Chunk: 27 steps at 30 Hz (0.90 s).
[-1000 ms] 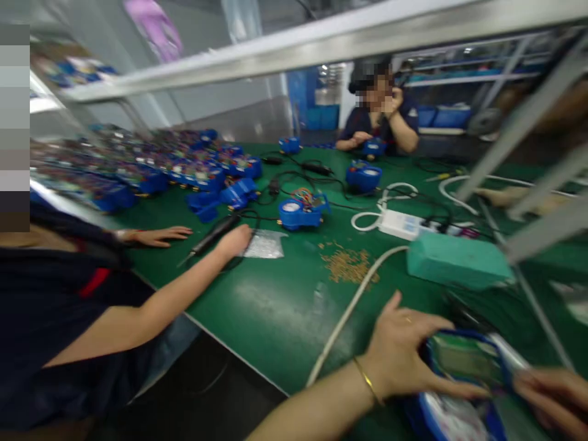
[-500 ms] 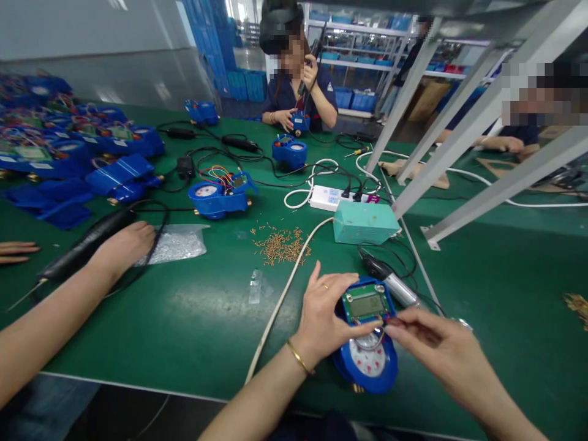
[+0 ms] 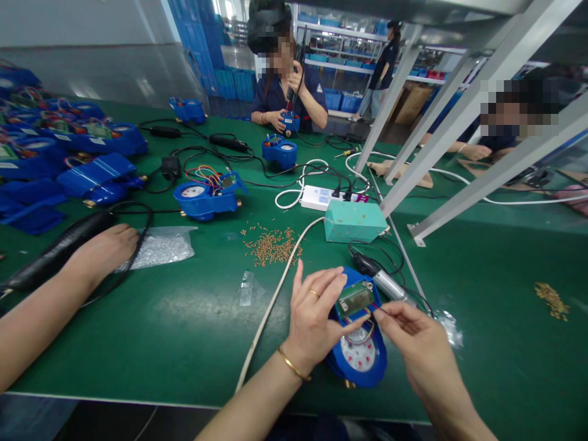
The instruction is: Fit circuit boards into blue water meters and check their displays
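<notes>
A blue water meter (image 3: 382, 361) lies on the bench before me, its white dial with red marks nearest me. In its upper housing sits a green circuit board with a grey display (image 3: 356, 298). My left hand (image 3: 315, 315) grips the housing from the left, fingers at its far edge and thumb across the board's lower side. Thin coloured wires (image 3: 365, 338) loop between board and dial. At the housing's right edge, my right hand (image 3: 413, 334) pinches thin dark and red wires between thumb and fingertips. Behind the meter rests a black and silver electric screwdriver (image 3: 390, 286).
Small brass screws (image 3: 273, 246) lie ahead, beside a white cable and a teal box (image 3: 356, 222). A power strip (image 3: 316, 196) and metal frame legs stand beyond. At left, a co-worker's hand (image 3: 110, 248) touches a clear bag (image 3: 160, 246). More meters (image 3: 209, 199) fill the far left.
My view has swung slightly right. The meter has turned a little in my left hand and its display is tilted. My right hand stays at the wires by the board.
</notes>
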Motion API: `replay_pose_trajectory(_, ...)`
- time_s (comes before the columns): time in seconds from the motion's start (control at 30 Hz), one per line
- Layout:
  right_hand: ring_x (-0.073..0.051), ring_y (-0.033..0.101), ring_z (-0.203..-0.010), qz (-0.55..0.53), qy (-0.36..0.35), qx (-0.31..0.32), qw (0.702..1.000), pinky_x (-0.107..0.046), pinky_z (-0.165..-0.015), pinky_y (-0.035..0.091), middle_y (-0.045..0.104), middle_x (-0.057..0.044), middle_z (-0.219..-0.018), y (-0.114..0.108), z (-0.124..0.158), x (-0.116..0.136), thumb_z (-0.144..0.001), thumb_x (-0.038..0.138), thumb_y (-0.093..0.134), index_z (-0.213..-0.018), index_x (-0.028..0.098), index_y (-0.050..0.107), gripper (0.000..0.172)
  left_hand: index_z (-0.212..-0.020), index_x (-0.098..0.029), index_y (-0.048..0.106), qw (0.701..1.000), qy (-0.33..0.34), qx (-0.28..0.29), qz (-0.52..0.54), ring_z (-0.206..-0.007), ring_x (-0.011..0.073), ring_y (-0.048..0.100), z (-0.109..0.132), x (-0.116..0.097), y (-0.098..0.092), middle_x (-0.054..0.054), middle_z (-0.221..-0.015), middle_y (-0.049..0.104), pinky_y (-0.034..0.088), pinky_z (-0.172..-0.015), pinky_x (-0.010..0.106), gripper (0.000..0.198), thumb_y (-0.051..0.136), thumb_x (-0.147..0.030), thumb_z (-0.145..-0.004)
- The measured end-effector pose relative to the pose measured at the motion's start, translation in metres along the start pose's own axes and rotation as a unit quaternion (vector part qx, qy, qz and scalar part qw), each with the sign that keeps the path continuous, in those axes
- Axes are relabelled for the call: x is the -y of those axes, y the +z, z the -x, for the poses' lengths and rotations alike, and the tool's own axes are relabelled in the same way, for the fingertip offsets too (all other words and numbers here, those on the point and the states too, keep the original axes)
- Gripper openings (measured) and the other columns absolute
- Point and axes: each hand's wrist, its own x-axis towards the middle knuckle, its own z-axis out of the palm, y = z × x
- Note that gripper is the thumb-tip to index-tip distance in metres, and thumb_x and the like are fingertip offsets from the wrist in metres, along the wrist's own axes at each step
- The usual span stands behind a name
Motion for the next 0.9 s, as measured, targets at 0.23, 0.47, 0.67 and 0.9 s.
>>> replay_pose_trajectory(0.23, -0.017, 0.062, -0.066, 0.026, -0.014, 0.029, 0.999, -0.025, -0.059, 0.052, 0.066, -0.006, -0.074, -0.006, -0.008, 0.002, -0.062, 0.034, 0.080, -0.063, 0.017, 0.062, 0.024, -0.116, -0.021, 0.059, 1.000, -0.004, -0.005, 0.009, -0.104, 0.0249, 0.069, -0.001, -0.001, 0.001, 0.009, -0.116, 0.073, 0.022, -0.120, 0.061, 0.047, 0.076, -0.038, -0.076)
replay_pose_trajectory(0.47, -0.005, 0.034, -0.041, 0.025, 0.079, 0.157, 0.984, -0.017, -0.039, 0.024, 0.046, 0.004, -0.052, -0.022, -0.020, 0.003, -0.071, 0.053, 0.075, -0.075, 0.015, 0.063, 0.040, -0.115, -0.021, 0.060, 1.000, -0.014, -0.006, 0.007, -0.104, 0.0256, 0.069, 0.000, 0.001, -0.001, 0.009, -0.115, 0.073, 0.022, -0.121, 0.061, 0.050, 0.077, -0.046, -0.075)
replay_pose_trajectory(0.67, -0.012, 0.048, -0.051, 0.156, 0.015, 0.246, 0.957, -0.023, -0.048, 0.039, 0.052, 0.000, -0.058, -0.040, -0.030, 0.037, -0.080, 0.055, 0.067, -0.075, 0.017, 0.065, 0.039, -0.116, -0.021, 0.060, 0.998, -0.030, 0.036, 0.029, -0.105, 0.0257, 0.068, 0.000, 0.001, -0.001, 0.008, -0.115, 0.073, 0.020, -0.120, 0.063, 0.053, 0.078, -0.047, -0.073)
replay_pose_trajectory(0.9, -0.016, 0.055, -0.062, 0.204, -0.078, 0.235, 0.947, -0.025, -0.054, 0.044, 0.061, -0.004, -0.070, -0.039, -0.038, 0.041, -0.083, 0.045, 0.065, -0.078, 0.018, 0.065, 0.028, -0.117, -0.023, 0.060, 0.996, -0.042, 0.066, 0.051, -0.105, 0.0259, 0.068, -0.003, 0.001, -0.001, 0.007, -0.115, 0.073, 0.011, -0.121, 0.065, 0.055, 0.079, -0.047, -0.071)
